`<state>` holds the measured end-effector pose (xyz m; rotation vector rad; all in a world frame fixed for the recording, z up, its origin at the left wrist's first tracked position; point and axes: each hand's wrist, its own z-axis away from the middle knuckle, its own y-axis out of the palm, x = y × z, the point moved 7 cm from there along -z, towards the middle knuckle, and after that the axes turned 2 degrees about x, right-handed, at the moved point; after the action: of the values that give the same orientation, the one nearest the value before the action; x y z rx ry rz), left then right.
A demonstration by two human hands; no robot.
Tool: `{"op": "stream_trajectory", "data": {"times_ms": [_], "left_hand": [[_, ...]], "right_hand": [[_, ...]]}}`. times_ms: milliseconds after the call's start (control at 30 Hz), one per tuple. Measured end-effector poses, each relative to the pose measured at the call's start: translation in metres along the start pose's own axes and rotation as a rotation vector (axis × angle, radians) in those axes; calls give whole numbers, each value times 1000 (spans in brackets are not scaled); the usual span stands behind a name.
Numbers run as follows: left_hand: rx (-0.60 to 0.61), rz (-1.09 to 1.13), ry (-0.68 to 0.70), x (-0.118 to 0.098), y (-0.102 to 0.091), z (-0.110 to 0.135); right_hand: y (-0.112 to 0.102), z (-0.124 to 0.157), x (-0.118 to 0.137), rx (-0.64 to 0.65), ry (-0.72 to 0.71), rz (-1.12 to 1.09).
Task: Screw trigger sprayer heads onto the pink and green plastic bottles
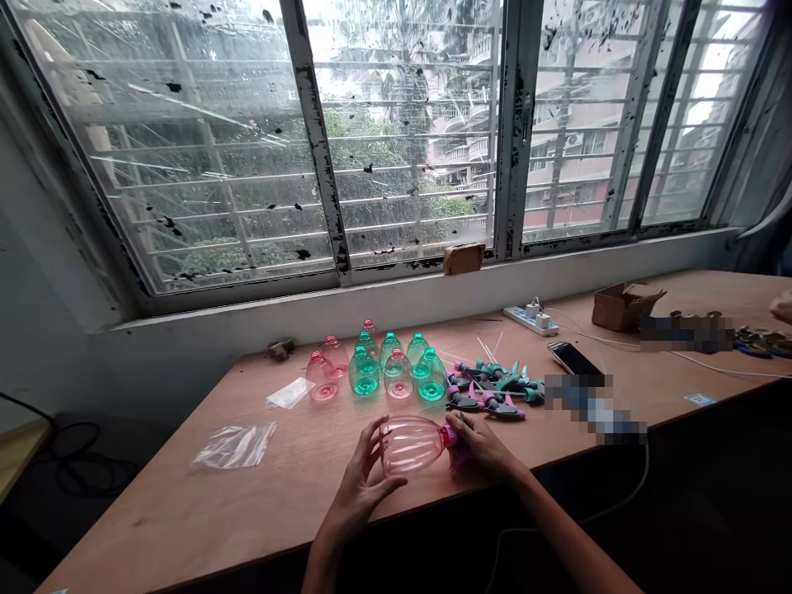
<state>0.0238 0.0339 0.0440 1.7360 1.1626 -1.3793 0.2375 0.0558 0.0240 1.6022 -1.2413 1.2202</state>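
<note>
My left hand (366, 472) is wrapped round the base of a clear pink spray bottle (412, 445), which lies on its side just above the table's front part. At the bottle's neck, my right hand (479, 444) grips the pink-and-grey spray head (456, 454); its fingers partly hide that head. Behind the hands stand several open-necked bottles without heads, some green (365, 375), some pink (322, 381). Loose trigger spray heads (495, 389) in pink, grey and teal lie in a pile to their right, with thin white tubes sticking out.
On the left of the wooden table (186, 528) lie a clear plastic bag (235, 445) and a smaller white packet (289, 393). Rightward are a phone (577, 363), a power strip (530, 320) with cables and a cardboard box (624, 307). Windows line the back.
</note>
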Motion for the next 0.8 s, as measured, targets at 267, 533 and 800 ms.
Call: {"op": "stream_trajectory", "data": {"times_ms": [267, 533, 800], "left_hand": [[-225, 304, -36, -24, -5, 9], [-536, 38, -9, -71, -9, 13], [-417, -262, 208, -89, -6, -1]], "right_hand": [[35, 22, 58, -19, -216, 336], [49, 25, 74, -178, -210, 7], [60, 4, 28, -135, 18, -458]]}}
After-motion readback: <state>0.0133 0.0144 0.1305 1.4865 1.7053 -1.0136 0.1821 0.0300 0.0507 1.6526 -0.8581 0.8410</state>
